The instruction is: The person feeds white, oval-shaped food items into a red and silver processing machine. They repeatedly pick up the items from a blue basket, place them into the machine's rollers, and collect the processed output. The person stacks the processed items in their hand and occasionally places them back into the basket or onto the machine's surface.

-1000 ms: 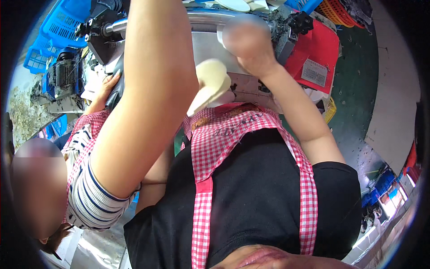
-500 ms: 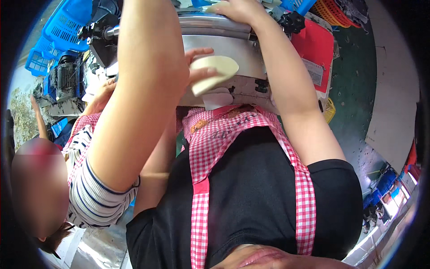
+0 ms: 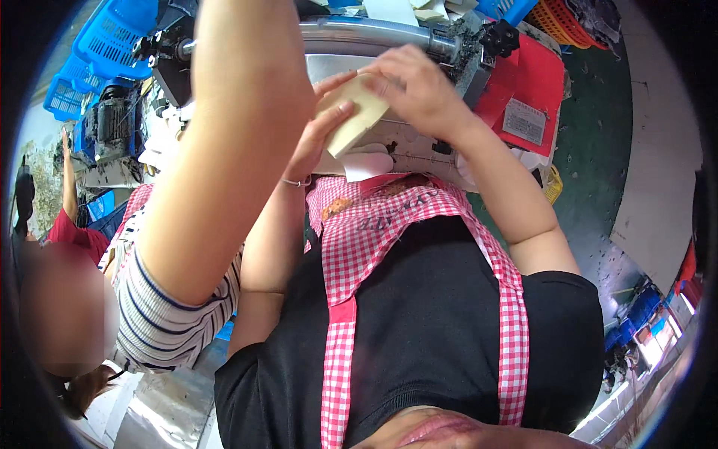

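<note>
A cream-coloured flat piece (image 3: 360,116) with a rounded outline, like an insole, is in my left hand (image 3: 323,127), the thumb on top and the fingers behind it. My right hand (image 3: 419,90) is at the far edge of that piece, its fingers bent and smeared by motion; whether they grip it I cannot tell. Beneath the cream piece, at the near edge of the machine, lie white rounded pieces (image 3: 370,162). Beyond both hands runs a shiny metal roller (image 3: 366,34). A co-worker's bare arm (image 3: 250,112) crosses in front on the left, partly covering my left forearm.
A black knob (image 3: 499,39) stands at the roller's right end, beside a red panel (image 3: 523,90). Blue baskets (image 3: 116,41) are at the far left, near a dark motor (image 3: 112,123). An orange basket (image 3: 557,22) sits far right. Loose pale pieces (image 3: 430,9) lie behind the roller.
My right hand has come back from beyond the roller to the cream piece. That piece has tilted in my left hand. The co-worker's other hand at the left is no longer visible.
</note>
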A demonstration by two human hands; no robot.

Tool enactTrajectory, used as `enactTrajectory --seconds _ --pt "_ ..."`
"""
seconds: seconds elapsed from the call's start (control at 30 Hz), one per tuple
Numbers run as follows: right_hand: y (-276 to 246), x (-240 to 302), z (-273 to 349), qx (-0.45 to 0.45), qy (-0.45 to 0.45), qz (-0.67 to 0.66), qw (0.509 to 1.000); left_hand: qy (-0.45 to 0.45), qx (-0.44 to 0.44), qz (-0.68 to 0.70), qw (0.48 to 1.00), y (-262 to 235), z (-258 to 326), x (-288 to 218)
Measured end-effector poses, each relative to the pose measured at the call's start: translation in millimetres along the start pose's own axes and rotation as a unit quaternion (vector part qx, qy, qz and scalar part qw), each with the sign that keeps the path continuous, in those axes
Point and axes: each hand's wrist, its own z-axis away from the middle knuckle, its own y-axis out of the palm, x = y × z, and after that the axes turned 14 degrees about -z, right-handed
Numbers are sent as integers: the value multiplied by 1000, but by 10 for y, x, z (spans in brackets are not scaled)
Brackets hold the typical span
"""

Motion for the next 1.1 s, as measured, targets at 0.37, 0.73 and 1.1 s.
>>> enactTrajectory --seconds 0.37,0.73,1.1 --pt "-54 -186 -403 -64 -77 179 979 -202 82 -31 975 75 -226 150" --pt "-386 -269 -977 87 280 2 956 -57 112 -78 989 2 -137 59" --pt "28 -164 -351 -48 -157 317 934 -180 94 -49 978 -262 -160 293"
